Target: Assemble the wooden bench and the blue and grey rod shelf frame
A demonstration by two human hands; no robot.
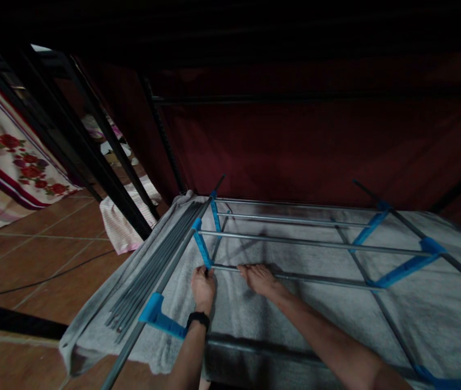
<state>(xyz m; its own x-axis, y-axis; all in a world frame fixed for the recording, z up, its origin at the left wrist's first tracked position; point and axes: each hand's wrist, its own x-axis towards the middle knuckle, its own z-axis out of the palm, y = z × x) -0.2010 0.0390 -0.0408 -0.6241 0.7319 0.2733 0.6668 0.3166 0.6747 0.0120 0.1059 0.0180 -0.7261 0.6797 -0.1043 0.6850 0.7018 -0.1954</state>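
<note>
A partly assembled rack of grey metal tubes and blue plastic connectors lies over a grey blanket (295, 319). My left hand (203, 288), with a black band on its wrist, is closed at the lower end of a blue connector (202, 246). Its fingers are around a dark tube end there, mostly hidden by them. To its right, my right hand (258, 278) is wrapped over the crossbar tube (319, 279) that runs out of this connector. Nearer to me, another blue connector (155, 313) sits on the left side tube (177, 257), beside my left wrist.
Several loose grey tubes (157, 265) lie bundled on the blanket's left side. More blue connectors (407, 268) join the rack at right. Dark metal posts (88, 146) and a dark red curtain (315, 146) border the bed. A flowered cloth (19, 157) hangs above the tiled floor (47, 254).
</note>
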